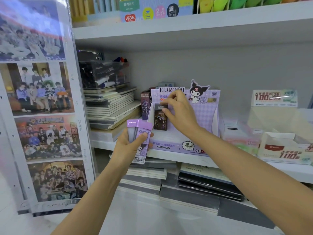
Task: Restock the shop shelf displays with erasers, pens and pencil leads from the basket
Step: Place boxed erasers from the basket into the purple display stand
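Fingertips [167, 114] of the right hand [179, 112] pinch the top of a dark lead case [160, 121] standing at the left inside the purple display box [169, 147], while the left hand [130, 146] grips lilac lead cases [144, 133] just in front, all probably light, stiff, slick plastic best held by the narrow edges.

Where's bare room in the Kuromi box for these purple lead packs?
Inside the Kuromi display box, the floor right of the dark pack to its right wall looks bare. Crowded outside: notebook stack left, other lead boxes right.
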A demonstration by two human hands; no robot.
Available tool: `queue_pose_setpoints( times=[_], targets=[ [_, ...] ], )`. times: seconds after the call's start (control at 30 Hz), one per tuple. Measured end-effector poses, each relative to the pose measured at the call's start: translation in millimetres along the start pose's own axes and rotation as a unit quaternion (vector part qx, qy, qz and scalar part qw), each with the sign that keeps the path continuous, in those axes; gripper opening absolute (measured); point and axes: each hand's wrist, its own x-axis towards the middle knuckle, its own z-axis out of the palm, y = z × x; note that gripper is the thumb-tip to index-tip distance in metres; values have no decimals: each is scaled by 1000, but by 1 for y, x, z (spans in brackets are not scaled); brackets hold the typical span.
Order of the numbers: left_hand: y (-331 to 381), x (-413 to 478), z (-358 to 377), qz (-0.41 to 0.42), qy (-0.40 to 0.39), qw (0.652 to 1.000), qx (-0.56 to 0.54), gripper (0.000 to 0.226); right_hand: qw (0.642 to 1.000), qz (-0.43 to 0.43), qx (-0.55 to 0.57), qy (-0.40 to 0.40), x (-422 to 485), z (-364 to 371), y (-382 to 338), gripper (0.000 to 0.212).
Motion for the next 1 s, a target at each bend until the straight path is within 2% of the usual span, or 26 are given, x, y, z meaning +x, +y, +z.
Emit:
queue_pose_setpoints(
  times=[0.07,0.13,0.2,0.27,0.33,0.43,0.53,0.6,0.67,0.77,0.83,0.93,1.0],
  targets=[
    [3,-2,0,8,2,1000,2,27,998,5,56,18,-1,-9,0,24],
    [6,-3,3,9,-10,1000,-2,36,982,35,183,5,-7,-19,-5,22],
    [10,-4,10,10,-23,1000,-15,39,952,87,285,-76,-15,-25,-14,26],
    [14,-6,20,13,-42,998,-39,33,930,99,314,-166,-24,-27,-21,27],
    [18,-7,27,9,-72,996,-53,25,924,86,319,-195,-31,-29,-23,19],
    [23,-8,33,-63,-88,992,-66,31,911,127,356,-163,-30,-42,-16,13],
    [27,-5,35,-121,-36,988,-90,40,903,167,384,-93,-22,-62,-3,10],
    [29,-5,36,-125,-26,984,-124,44,905,163,387,-62,-18,-72,5,10],
    [30,-3,37,-130,-38,981,-138,43,908,169,378,-65,-17,-77,10,13],
    [30,-3,40,-119,-43,988,-87,35,910,181,369,-60,-20,-77,16,11],
    [29,-2,39,-102,-38,992,-67,36,915,183,359,-22,-19,-78,20,11],
    [27,-2,33,-87,-18,992,-84,27,933,169,317,26,-10,-82,24,7],
    [27,-2,33,-80,-7,993,-88,19,949,159,273,14,-6,-82,24,6]
  ],
)
